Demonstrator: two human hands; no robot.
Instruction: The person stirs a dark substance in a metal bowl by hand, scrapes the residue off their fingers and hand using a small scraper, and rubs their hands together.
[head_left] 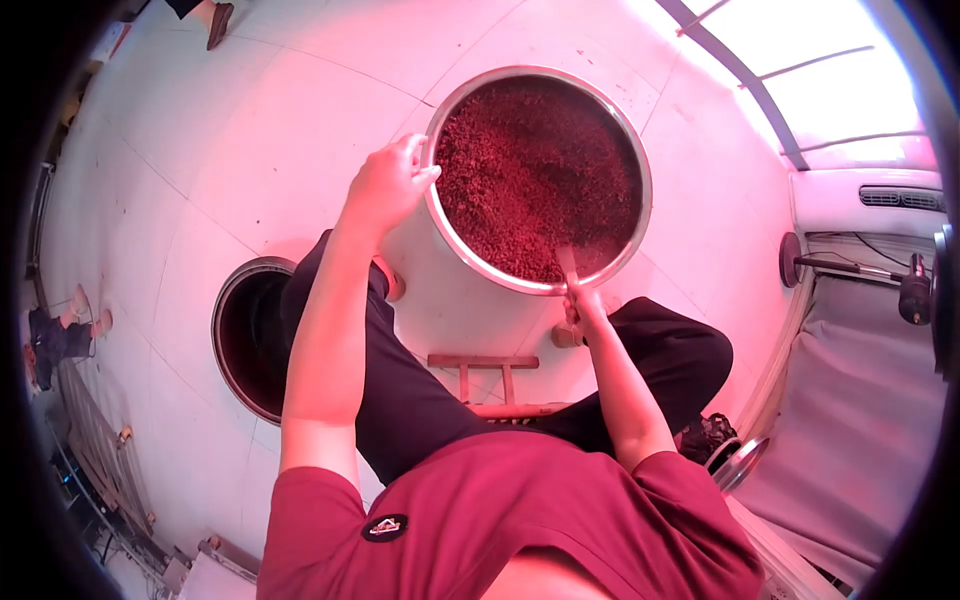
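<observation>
A large round metal pot stands on the floor in front of me, filled with dark reddish, crumbly grains. My left hand grips the pot's left rim, thumb toward the inside and fingers curled at the edge. At the near rim, my right hand is closed around a flat, pale utensil. This utensil slants over the rim, and its far end is sunk in the grains, so its full shape is hidden.
A dark open bucket stands by my left leg. Between my legs is a small wooden stool. A grey padded surface lies to the right, with a barred window above. Other people's legs appear at far left and upper left.
</observation>
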